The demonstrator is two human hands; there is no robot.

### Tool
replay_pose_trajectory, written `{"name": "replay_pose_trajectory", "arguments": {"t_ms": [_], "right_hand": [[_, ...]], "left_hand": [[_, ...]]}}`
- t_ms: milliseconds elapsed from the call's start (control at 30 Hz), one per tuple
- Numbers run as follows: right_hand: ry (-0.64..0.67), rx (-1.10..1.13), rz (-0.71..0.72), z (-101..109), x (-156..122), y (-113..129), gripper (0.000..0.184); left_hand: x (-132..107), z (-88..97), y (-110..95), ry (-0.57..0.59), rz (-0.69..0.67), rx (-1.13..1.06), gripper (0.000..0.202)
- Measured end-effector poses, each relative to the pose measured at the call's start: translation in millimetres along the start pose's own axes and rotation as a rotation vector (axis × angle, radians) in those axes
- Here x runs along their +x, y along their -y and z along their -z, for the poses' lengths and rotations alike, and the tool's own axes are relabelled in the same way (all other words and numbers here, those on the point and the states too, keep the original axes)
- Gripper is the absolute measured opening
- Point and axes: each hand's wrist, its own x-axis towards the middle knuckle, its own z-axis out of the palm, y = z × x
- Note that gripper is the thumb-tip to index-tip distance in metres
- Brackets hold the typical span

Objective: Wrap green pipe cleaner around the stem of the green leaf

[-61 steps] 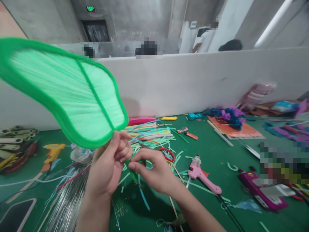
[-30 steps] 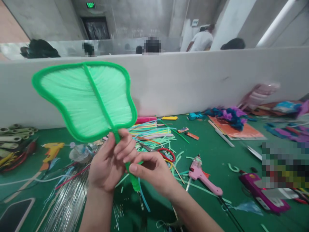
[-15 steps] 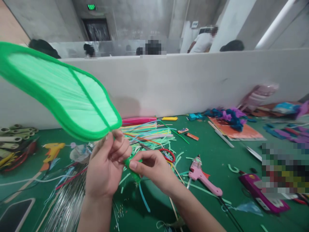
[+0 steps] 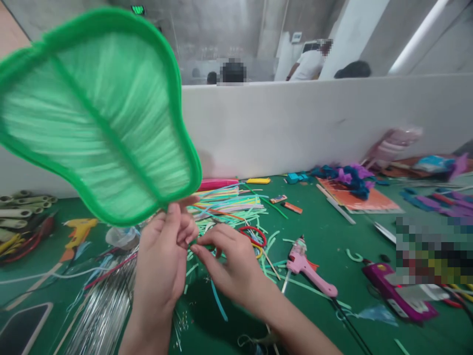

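Note:
A large green leaf-shaped craft piece (image 4: 96, 118), with a fuzzy green rim, a midrib and pale green threads stretched across it, fills the upper left. My left hand (image 4: 164, 261) is closed round its stem just under the blade and holds it up. My right hand (image 4: 231, 266) pinches the lower part of the same green stem, fingertips touching the left hand's. The stem itself is mostly hidden by my fingers.
A green table (image 4: 325, 231) carries a pile of coloured strips (image 4: 229, 204), a red ring (image 4: 253, 236), a pink glue gun (image 4: 308, 268), a purple glue gun (image 4: 401, 296), a yellow glue gun (image 4: 79, 231), silver wires (image 4: 99, 310) and a phone (image 4: 22, 330). A white partition (image 4: 314, 123) stands behind, with people beyond it.
The leaf has turned about its stem, from edge-on and tilted left to broad face toward me and higher in view. My right fingers have shifted on the stem, close to the left hand.

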Motion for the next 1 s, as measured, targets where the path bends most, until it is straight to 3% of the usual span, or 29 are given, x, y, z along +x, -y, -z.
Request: {"name": "replay_pose_trajectory", "arguments": {"t_ms": [100,233,333,433,533,600,667,800,1000], "right_hand": [[0.104,0.293,-0.201,5.8,3.4,-0.1,0.022],[0.292,0.802,-0.532,8.9,4.8,-2.4,0.037],[0.371,0.979,-0.612,6.1,2.2,-3.5,0.041],[0.251,0.748,-0.504,2.6,-0.3,-3.3,0.034],[0.041,0.166,-0.181,-1.5,-2.8,-4.3,0.02],[-0.004,-0.161,0.011,-4.6,-4.8,-6.3,0.021],[0.001,-0.28,0.083,-6.1,-6.0,-8.3,0.023],[0.041,0.01,-0.02,1.5,-1.8,-7.3,0.021],[0.26,0.58,-0.356,15.2,6.1,-4.4,0.035]], "left_hand": [[0.6,3.6,-6.5,0.135,0.12,-0.109,0.026],[3.2,10.5,-9.5,0.28,0.289,-0.474,0.035],[5.3,13.0,-7.6,0.327,0.325,-0.585,0.033],[6.7,12.4,-5.6,0.271,0.317,-0.274,0.023],[5.3,7.5,-1.2,0.104,0.179,0.072,0.012],[3.2,2.3,3.4,0.026,0.074,0.148,0.011],[1.2,-2.7,6.8,-0.015,0.002,0.166,0.014],[0.8,-6.0,2.1,-0.04,0.001,0.051,0.032],[4.3,-2.3,-13.6,0.056,0.303,-0.275,0.047]]}}
